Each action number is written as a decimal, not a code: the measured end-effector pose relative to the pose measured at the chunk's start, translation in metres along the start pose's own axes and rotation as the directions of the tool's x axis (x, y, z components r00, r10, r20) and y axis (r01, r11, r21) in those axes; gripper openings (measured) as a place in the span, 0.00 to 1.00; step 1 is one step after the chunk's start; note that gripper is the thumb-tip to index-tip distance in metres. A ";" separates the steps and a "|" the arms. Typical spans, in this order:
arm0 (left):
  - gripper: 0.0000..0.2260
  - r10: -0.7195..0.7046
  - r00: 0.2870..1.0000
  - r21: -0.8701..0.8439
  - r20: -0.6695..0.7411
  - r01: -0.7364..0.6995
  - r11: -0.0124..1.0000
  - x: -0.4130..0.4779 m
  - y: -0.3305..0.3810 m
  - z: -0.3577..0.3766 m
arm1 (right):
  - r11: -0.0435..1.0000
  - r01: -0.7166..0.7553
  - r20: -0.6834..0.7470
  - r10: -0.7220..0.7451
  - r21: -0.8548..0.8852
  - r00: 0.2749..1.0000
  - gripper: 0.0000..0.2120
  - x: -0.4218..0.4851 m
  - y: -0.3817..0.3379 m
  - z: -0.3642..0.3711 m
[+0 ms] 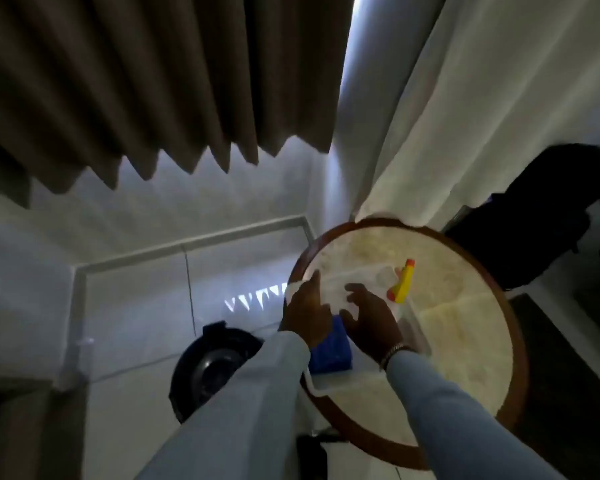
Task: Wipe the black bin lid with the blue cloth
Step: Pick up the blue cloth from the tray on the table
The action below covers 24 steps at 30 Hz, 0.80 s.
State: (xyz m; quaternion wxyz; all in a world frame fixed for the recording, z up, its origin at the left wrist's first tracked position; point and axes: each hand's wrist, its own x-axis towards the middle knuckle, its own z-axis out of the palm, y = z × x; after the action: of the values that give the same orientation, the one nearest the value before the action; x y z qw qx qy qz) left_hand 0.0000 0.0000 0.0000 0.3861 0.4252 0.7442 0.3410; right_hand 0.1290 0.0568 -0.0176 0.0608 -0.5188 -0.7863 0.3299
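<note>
Both hands over the near-left edge of the round worktop (465,358), sleeves light blue. Left hand (309,313): fingers extended and together, flat, fingertips on a clear plastic tray/container (333,382) at the worktop edge; not closed on anything. Right hand (369,322): fingers spread and slightly curled, hovering over or lightly touching the same clear tray; can't tell if there's contact. Metal watch band on the right wrist.

Blue cloth (331,351): folded, lying in the clear tray, directly below and between the two hands, partly hidden by the left wrist. Neither hand grips it.

Black bin lid (212,368): on the bin on the floor, left of the worktop, well apart from the cloth; left forearm crosses over its right side.

Yellow spray nozzle with orange tip (403,284) on the worktop, just beyond the right hand. Brown curtain (136,81) above, white curtain (482,98) right, dark bag (541,216) behind the worktop. Frame is motion-blurred; no legible labels or writing.
</note>
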 end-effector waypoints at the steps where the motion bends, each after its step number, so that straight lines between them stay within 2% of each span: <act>1: 0.28 -0.029 0.998 0.061 0.054 0.026 0.998 0.008 -0.015 0.012 | 0.998 -0.060 0.017 0.060 0.017 0.998 0.22 0.003 0.017 0.014; 4: 0.30 -0.133 0.969 0.299 0.206 0.067 0.952 0.032 -0.061 0.038 | 0.984 -0.180 0.071 0.180 -0.006 0.981 0.24 0.007 0.056 0.053; 6: 0.30 -0.132 0.944 0.413 0.302 -0.005 0.911 0.050 -0.085 0.051 | 0.975 -0.224 0.118 0.223 -0.004 0.968 0.25 0.012 0.076 0.079; 8: 0.29 -0.102 0.924 0.514 0.370 -0.111 0.851 0.066 -0.095 0.060 | 0.971 -0.238 0.094 0.234 0.034 0.968 0.25 0.017 0.086 0.098; 10: 0.25 -0.096 0.923 0.619 0.374 -0.171 0.766 0.078 -0.100 0.068 | 0.963 -0.257 0.047 0.254 0.079 0.966 0.25 0.020 0.092 0.111; 12: 0.18 -0.094 0.926 0.633 0.366 -0.174 0.754 0.084 -0.095 0.072 | 0.960 -0.251 0.017 0.251 0.122 0.968 0.20 0.025 0.091 0.114; 15: 0.11 -0.113 0.923 0.461 0.368 -0.076 0.884 0.085 -0.088 0.065 | 0.946 -0.248 0.037 0.246 0.210 0.969 0.10 0.026 0.091 0.105; 18: 0.10 -0.030 0.960 0.216 0.279 -0.033 0.976 0.070 -0.084 0.044 | 0.927 -0.216 0.060 0.207 0.306 0.976 0.06 0.019 0.083 0.081; 21: 0.10 0.044 0.988 -0.036 0.149 -0.039 0.999 0.040 -0.086 0.031 | 0.884 -0.155 0.063 0.141 0.442 0.988 0.12 0.009 0.059 0.059; 24: 0.08 -0.041 0.997 -0.268 -0.064 0.023 0.963 0.011 -0.103 0.023 | 0.806 -0.093 0.099 0.043 0.585 0.994 0.13 -0.004 0.022 0.053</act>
State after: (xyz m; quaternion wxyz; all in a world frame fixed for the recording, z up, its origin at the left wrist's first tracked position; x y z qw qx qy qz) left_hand -0.0221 -0.0280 -0.1002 0.4193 0.3450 0.7112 0.4466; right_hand 0.1250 0.0346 -0.0710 0.1749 -0.4885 -0.6282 0.5798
